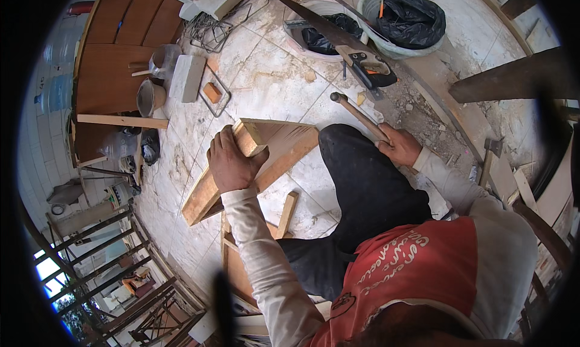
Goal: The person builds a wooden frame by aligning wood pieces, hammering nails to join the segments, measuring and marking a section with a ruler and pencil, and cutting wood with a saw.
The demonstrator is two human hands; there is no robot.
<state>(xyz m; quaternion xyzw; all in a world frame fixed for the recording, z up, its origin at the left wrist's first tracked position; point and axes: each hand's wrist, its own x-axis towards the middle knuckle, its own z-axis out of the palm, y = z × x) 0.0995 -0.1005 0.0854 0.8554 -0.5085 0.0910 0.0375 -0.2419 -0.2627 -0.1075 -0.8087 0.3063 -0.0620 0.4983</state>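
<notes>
My left hand [232,163] is closed over the top edge of a wooden frame [281,165] made of planks joined at the corners. The frame stands tilted on the tiles in front of my knees, and the hand covers part of its near plank. To the right, my right hand [399,146] is wrapped round the wooden handle of a hammer [361,117]. Its dark head points up and left, beyond my knee and apart from the frame. More wooden pieces [287,214] lie beneath my left forearm.
A handsaw [329,32] lies across two buckets [362,14] lined with black plastic. White blocks [187,78], a brick piece [212,92] and bent wire are at the upper left. A hatchet [490,159] and a dark beam [513,76] are on the right. Rubble litters the floor.
</notes>
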